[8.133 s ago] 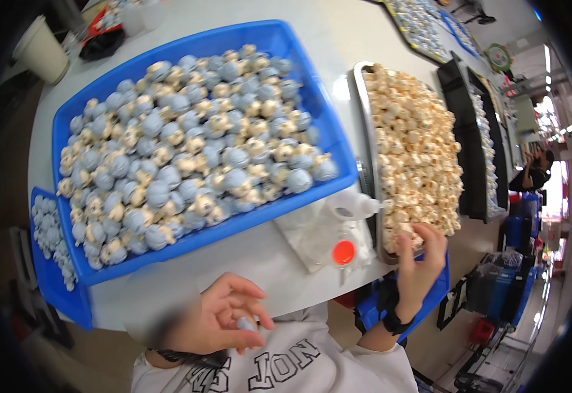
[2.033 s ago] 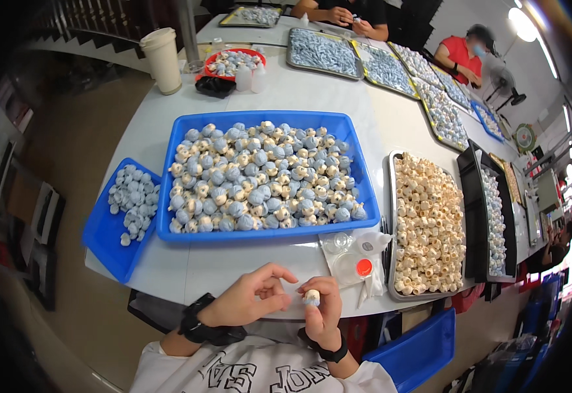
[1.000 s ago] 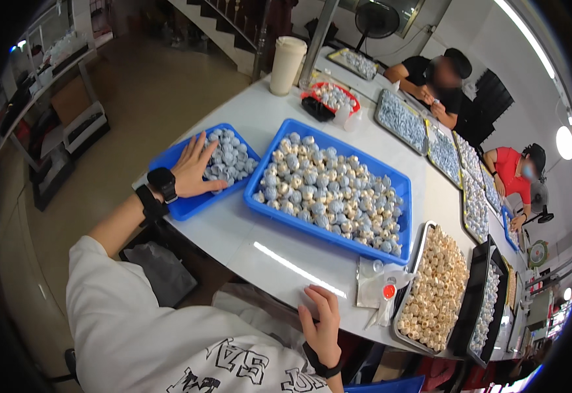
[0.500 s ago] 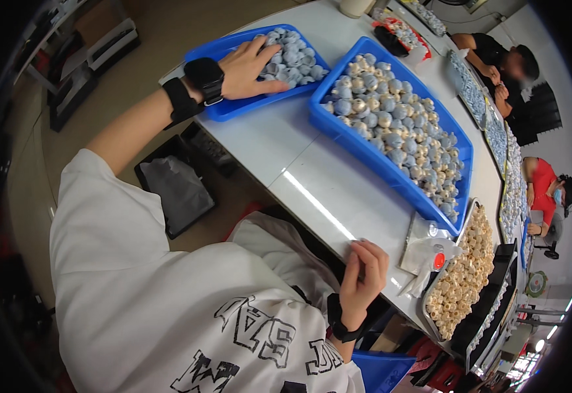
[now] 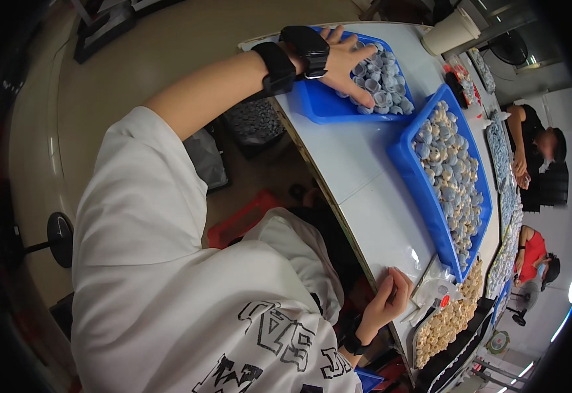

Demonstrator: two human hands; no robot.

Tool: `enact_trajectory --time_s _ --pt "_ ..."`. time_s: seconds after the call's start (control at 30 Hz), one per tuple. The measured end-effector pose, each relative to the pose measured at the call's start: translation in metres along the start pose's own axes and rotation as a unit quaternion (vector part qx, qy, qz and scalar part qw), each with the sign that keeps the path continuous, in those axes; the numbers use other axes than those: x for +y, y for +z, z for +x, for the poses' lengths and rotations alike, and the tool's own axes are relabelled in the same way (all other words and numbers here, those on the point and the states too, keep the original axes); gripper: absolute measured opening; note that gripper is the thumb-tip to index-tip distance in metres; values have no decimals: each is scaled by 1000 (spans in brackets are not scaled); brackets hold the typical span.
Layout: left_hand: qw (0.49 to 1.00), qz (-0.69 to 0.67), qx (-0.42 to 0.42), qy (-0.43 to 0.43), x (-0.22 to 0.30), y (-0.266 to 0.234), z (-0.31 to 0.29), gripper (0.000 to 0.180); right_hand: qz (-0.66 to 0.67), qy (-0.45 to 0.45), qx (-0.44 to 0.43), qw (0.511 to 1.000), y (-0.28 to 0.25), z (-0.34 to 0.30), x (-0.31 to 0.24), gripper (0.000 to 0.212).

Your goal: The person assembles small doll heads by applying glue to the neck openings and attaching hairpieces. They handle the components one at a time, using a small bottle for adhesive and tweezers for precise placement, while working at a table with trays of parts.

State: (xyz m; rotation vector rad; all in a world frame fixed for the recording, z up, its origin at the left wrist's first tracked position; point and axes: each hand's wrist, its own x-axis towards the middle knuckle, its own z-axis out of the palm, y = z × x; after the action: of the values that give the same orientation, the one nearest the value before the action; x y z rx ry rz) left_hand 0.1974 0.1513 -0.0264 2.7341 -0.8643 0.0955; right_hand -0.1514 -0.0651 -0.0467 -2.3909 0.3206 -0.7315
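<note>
My left hand (image 5: pixel 343 64) reaches over the smaller blue tray (image 5: pixel 322 108), its fingers spread among grey-blue, cup-shaped pieces (image 5: pixel 391 82). Black bands circle that wrist. A larger, deeper blue tray (image 5: pixel 412 187) stands to the right, holding many round pieces (image 5: pixel 455 180), part grey-blue and part cream. Near the table's front edge my right hand (image 5: pixel 393 296) has its fingers curled in towards the thumb. Whatever they may hold is hidden. Beside this hand lies a clear plastic bag (image 5: pixel 435 288) with a red spot.
Cream-coloured pieces (image 5: pixel 440 331) fill a tray past the bag. At the back stands a pale bucket (image 5: pixel 451 33). Two people work across the table, one in black (image 5: pixel 528 134), one in red (image 5: pixel 532 255). Below the table's left edge is a bin of grey pieces (image 5: pixel 253 121).
The whole view has shifted, so the table sits farther right and lower. My left hand stays at the small tray, fingers more widely spread. My right hand's fingers have curled in more.
</note>
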Motion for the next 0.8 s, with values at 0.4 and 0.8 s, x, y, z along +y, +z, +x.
enact_trajectory --time_s 0.4,0.8 --pt "995 -65 -1 72 -7 1 5 109 -72 -69 -1 995 6 -2 -2 9" --pt "993 -83 12 83 -7 5 4 107 -74 -65 26 995 12 -1 -8 10"
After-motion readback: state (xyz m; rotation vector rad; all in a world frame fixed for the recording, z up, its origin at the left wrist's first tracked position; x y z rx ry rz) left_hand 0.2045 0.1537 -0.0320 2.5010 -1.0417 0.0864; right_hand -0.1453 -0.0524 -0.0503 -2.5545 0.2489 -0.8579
